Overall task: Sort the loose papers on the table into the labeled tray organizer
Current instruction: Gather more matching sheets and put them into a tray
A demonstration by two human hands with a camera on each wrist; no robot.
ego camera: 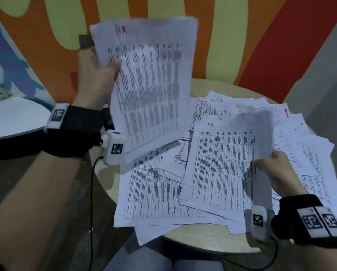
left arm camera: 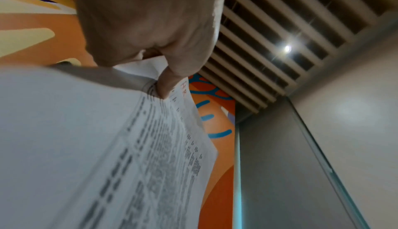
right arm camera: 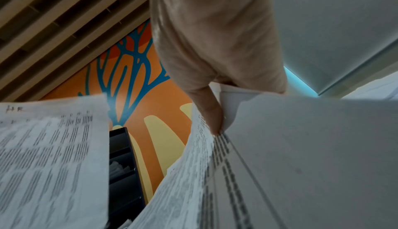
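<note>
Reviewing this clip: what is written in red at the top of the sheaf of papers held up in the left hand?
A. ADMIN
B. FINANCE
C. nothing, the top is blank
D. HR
D. The head view shows red handwritten "HR" at the upper left of the sheaf of papers that the left hand grips by its edge; the left wrist view shows the same red letters beside the thumb.

A mural wall (ego camera: 232, 45) of orange, yellow, red and blue rises behind a round table (ego camera: 208, 245), under a slatted ceiling (left arm camera: 269, 33).
</note>
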